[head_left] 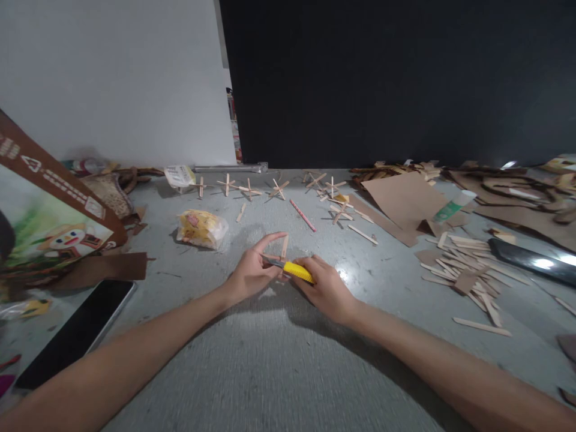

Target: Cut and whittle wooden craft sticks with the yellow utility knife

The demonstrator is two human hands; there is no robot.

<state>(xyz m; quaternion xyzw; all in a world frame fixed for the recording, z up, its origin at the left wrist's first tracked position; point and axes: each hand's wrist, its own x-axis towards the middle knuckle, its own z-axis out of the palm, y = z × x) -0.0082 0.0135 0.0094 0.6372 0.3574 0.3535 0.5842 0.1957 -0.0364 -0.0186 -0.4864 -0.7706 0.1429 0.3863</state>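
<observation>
My right hand [332, 289] is wrapped round the yellow handle of a utility knife [297, 272] over the middle of the table. The knife's blade end points left, towards the fingers of my left hand [250, 275]. That hand pinches a small wooden craft stick [285, 245], which rises beside the blade; its lower end is partly hidden by the knife and fingers. Beyond the hands lies a pink pencil-like stick [303, 215]. Crossed stick pieces [279, 189], several in a row, lie along the far side of the table.
To the right are a pile of craft sticks [468, 270], a glue stick [454, 206], cardboard [400, 201] and a dark glossy object [533, 261]. A yellow packet [201, 228], a phone [78, 336] and a printed bag [58, 204] lie to the left. A dark panel [396, 84] stands behind.
</observation>
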